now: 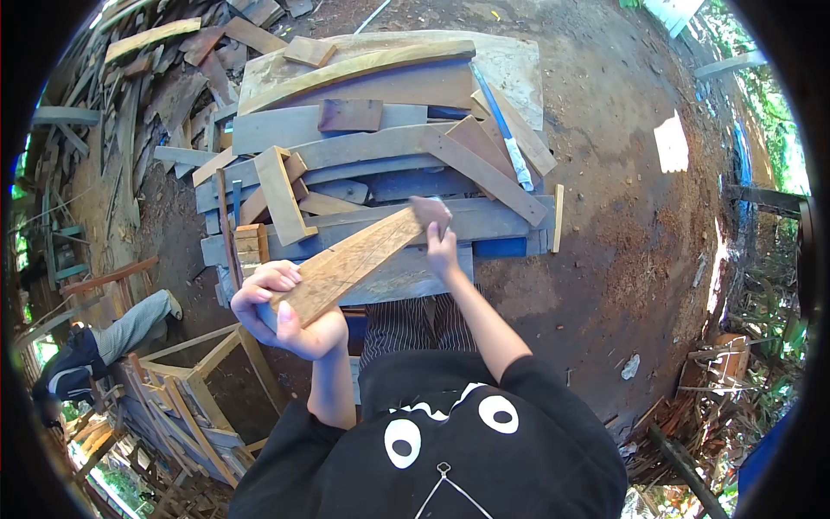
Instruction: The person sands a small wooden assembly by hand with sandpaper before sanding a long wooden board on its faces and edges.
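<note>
A light brown wooden board point(350, 262) is held up at a slant over the near side of a low stack of planks point(363, 147). My left hand point(290, 307) is wrapped round its lower left end, fingers at the edge and thumb on the near side. At the board's upper right end, my right hand point(442, 246) pinches a small dark reddish-brown piece point(430, 212), which lies against that end. Whether this piece is sandpaper or a block, I cannot tell. Beneath the board lies a pale flat sheet point(402, 277).
A blue and white saw-like tool point(504, 130) lies across the planks. Scrap wood point(164, 95) is heaped at the upper left. At the lower left stand a wooden frame point(207, 381) and another person point(108, 342). Brown dirt floor point(605, 216) extends on the right.
</note>
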`<action>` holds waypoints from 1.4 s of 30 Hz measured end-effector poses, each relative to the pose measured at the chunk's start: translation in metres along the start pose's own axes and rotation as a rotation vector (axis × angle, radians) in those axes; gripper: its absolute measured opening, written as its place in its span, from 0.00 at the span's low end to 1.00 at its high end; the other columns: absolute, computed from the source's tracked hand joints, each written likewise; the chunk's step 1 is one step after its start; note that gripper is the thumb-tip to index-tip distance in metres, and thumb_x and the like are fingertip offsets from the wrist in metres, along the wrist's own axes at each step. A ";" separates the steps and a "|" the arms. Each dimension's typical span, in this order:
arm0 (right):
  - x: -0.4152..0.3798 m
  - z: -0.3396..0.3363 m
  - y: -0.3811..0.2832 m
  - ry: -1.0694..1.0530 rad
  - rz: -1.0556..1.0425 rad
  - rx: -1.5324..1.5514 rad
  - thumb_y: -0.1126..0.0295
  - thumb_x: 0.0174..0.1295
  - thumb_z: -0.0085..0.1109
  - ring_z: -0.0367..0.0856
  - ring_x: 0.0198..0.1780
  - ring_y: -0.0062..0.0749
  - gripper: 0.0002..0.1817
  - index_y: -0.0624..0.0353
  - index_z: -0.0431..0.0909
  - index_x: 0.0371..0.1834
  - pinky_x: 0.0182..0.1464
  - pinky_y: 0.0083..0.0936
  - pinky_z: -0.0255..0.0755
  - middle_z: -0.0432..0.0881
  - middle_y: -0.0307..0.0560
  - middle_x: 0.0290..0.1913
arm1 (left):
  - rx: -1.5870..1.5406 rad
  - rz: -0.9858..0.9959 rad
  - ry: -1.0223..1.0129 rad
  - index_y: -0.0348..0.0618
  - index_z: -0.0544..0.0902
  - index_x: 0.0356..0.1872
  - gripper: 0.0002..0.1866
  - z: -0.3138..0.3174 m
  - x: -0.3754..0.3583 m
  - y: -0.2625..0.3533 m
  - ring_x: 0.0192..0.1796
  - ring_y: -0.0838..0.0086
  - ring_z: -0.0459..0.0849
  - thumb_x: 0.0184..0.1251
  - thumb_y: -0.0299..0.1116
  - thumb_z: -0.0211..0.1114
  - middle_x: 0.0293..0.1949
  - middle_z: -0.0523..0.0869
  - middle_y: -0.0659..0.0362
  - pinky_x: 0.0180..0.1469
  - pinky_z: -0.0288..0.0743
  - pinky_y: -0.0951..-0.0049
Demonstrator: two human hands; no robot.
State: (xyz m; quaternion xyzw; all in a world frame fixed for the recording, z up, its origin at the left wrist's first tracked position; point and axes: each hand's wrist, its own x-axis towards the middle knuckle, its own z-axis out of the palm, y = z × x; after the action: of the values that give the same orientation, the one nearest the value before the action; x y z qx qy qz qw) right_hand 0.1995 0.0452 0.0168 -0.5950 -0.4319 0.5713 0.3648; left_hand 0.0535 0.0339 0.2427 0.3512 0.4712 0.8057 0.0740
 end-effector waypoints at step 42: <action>0.024 -0.003 0.001 0.012 -0.114 -0.037 0.60 0.67 0.41 0.64 0.25 0.21 0.20 0.67 0.72 0.27 0.26 0.26 0.59 0.71 0.36 0.21 | -0.205 -0.010 -0.477 0.42 0.61 0.29 0.15 -0.008 -0.009 0.011 0.26 0.72 0.66 0.44 0.34 0.57 0.24 0.67 0.56 0.29 0.63 0.73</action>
State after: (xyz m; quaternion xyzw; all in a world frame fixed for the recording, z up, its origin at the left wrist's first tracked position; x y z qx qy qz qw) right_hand 0.2022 0.0672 0.0076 -0.5795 -0.4734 0.5378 0.3883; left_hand 0.0579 0.0178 0.2449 0.5196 0.3578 0.7434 0.2221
